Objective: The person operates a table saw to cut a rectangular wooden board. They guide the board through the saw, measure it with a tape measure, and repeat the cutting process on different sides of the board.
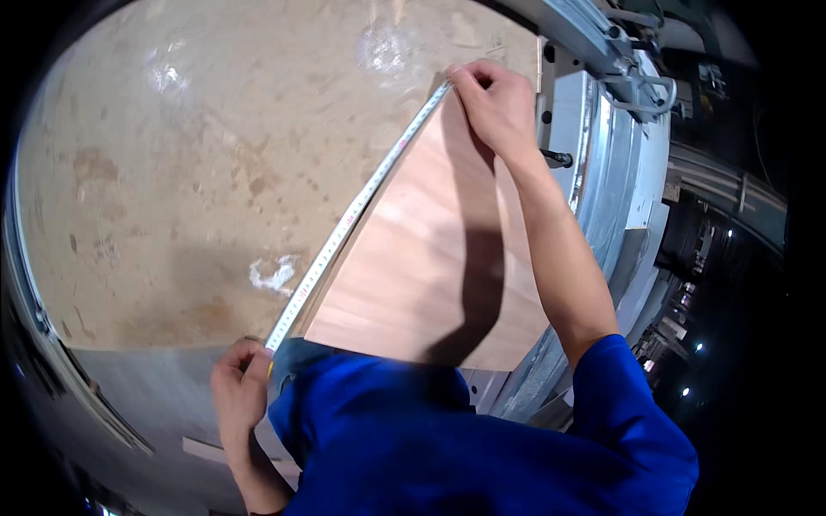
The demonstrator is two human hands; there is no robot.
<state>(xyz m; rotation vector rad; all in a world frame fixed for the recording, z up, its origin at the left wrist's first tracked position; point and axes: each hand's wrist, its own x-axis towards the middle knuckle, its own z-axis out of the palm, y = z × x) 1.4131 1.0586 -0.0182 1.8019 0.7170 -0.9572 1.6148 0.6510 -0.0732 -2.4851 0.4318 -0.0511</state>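
We have the tape measure (pixel 348 219) stretched as a pale diagonal line across the middle of the frame, running from lower left to upper right along the left edge of the reddish plywood panel (pixel 430 267). Our right hand (pixel 495 103), near the top centre, pinches the far end of the tape at the panel's upper corner, fingers pressed together on it. Our left hand (pixel 241 387), at the lower left, closes its grip around the near end of the tape just off the panel's lower corner; we cannot tell whether a case sits inside that grip. The panel lies flat on a broad, stained work surface (pixel 172 172) filling the upper left, with wide open room to the panel's left. The panel's right edge sits close beside a grey metal machine rail (pixel 602 181) curving down the right. No containers show.
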